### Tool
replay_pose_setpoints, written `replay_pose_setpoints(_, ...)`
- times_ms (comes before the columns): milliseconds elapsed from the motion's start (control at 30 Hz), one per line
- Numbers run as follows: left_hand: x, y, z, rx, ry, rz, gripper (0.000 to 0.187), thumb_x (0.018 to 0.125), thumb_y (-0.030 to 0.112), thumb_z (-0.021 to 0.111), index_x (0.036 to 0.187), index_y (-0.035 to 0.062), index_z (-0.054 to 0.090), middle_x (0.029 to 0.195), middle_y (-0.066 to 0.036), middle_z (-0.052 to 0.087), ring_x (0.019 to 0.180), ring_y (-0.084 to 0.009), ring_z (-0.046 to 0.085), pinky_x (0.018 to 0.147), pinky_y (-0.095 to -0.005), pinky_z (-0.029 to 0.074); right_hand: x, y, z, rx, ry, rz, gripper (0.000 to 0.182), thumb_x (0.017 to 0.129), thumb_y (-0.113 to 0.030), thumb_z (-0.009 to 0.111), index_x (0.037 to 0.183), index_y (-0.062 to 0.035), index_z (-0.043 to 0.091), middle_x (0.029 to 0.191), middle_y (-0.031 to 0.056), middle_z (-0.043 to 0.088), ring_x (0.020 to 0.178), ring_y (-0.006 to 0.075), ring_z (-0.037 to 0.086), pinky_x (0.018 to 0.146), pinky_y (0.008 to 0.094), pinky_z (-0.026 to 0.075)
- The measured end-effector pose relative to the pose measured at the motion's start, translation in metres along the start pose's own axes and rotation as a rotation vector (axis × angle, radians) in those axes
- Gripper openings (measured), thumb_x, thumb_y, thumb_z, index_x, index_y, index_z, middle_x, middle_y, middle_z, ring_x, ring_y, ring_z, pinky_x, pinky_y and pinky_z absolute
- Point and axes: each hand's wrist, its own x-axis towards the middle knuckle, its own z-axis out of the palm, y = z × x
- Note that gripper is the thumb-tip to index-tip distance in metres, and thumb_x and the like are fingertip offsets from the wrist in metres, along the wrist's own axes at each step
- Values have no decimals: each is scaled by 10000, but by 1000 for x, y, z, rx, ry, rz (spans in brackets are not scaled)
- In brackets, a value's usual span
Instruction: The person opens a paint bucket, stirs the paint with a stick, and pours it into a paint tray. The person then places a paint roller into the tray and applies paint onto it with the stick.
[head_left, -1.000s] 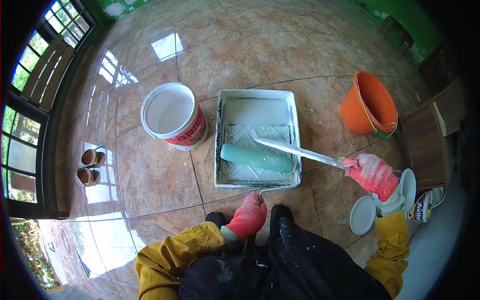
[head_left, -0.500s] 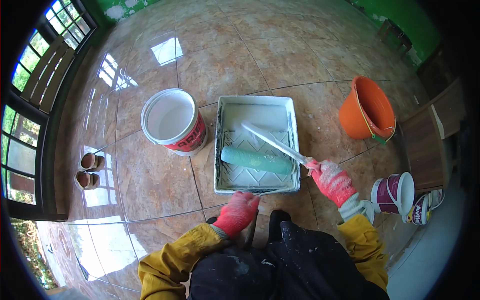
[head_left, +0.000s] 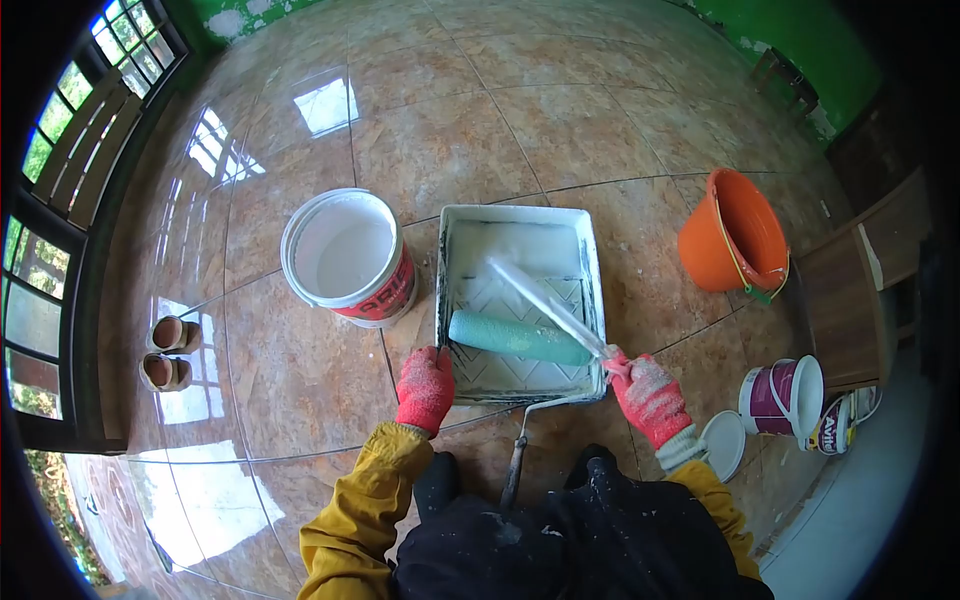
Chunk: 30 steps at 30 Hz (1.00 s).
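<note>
In my right hand (head_left: pixel 648 395), in a red glove, is a long stick (head_left: pixel 545 305) coated in white paint. Its far end reaches over the white paint in the paint tray (head_left: pixel 592 250). My left hand (head_left: pixel 425 388), gloved too, is closed at the tray's left rim near the front corner. A green paint roller (head_left: pixel 518 337) lies across the ribbed slope of the tray. The roller's wire frame bends over the front rim, and its dark handle (head_left: pixel 514 472) points toward me between my feet.
Left of the tray stands a large white paint bucket (head_left: pixel 385 300) with a red label. An orange bucket (head_left: pixel 708 245) is at the right. Nearby are a purple-labelled tub (head_left: pixel 765 400), another paint can (head_left: pixel 835 425) and a white lid (head_left: pixel 723 445). Sandals (head_left: pixel 165 372) lie by the windows.
My left hand has let go of the roller's handle and moved left and up to the tray's rim. The handle now rests lower. My right hand still holds the stick over the tray.
</note>
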Motion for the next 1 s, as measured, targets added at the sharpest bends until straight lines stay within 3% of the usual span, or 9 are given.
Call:
replay_pose_setpoints(233,-18,14,10,-35,10,-22,366,932,357,498,781,38,596,842,-226,615,863,-435,583,741,-517,454,20,-19,14,73,-32,47,212,904,-330,563,968,-154,663,807,175,577,788,373,600,642,456,473)
replay_pose_setpoints(367,-22,13,13,-50,-6,-22,356,936,364,494,807,44,581,873,-214,599,899,-420,561,761,-494,442,3,-8,2,-1,1,-150,219,911,-342,542,924,-178,686,827,157,611,750,380,599,645,472,481)
replay_pose_setpoints(500,-21,11,15,-36,-31,5,334,935,355,500,813,54,577,874,-200,589,899,-410,552,767,-485,438,5,4,-5,89,-56,108,170,907,-262,557,1004,-187,675,870,161,617,813,365,601,676,458,490)
replay_pose_setpoints(633,-20,11,12,-31,-15,33,305,924,321,522,798,45,559,853,-194,570,863,-404,556,743,-500,433,26,28,17,176,-16,-155,245,922,-256,536,1135,-142,577,915,188,613,851,381,591,724,444,488)
replay_pose_setpoints(700,-20,12,12,-28,-40,40,294,926,311,519,834,35,564,873,-200,565,883,-400,553,755,-494,431,33,23,8,452,-109,-45,261,982,-310,447,1129,-139,578,699,105,589,557,213,585,542,333,476)
replay_pose_setpoints(733,-21,13,12,-87,3,67,273,933,291,509,901,25,567,899,-209,558,903,-399,546,772,-487,427,35,16,-5,693,-345,292,266,990,-308,425,1142,-144,569,686,45,581,527,100,541,509,266,457)
replay_pose_setpoints(833,-21,12,21,-222,55,99,258,945,251,489,1021,15,561,940,-223,546,938,-401,532,806,-475,421,40,23,-12,903,-424,402,288,991,-324,416,1169,-140,548,706,28,601,529,91,541,497,246,443)
replay_pose_setpoints(967,-19,9,24,-342,25,74,305,969,229,461,1147,-9,531,1031,-225,571,993,-401,541,869,-429,423,39,17,-13,833,-400,442,302,987,-326,412,1178,-130,539,728,34,609,525,94,540,501,251,447)
replay_pose_setpoints(1000,-19,6,25,-332,13,84,305,969,229,461,1147,-9,531,1031,-225,571,993,-401,541,869,-429,423,37,8,-19,831,-379,450,286,979,-324,437,1153,-132,560,746,73,633,568,139,583,530,275,467)
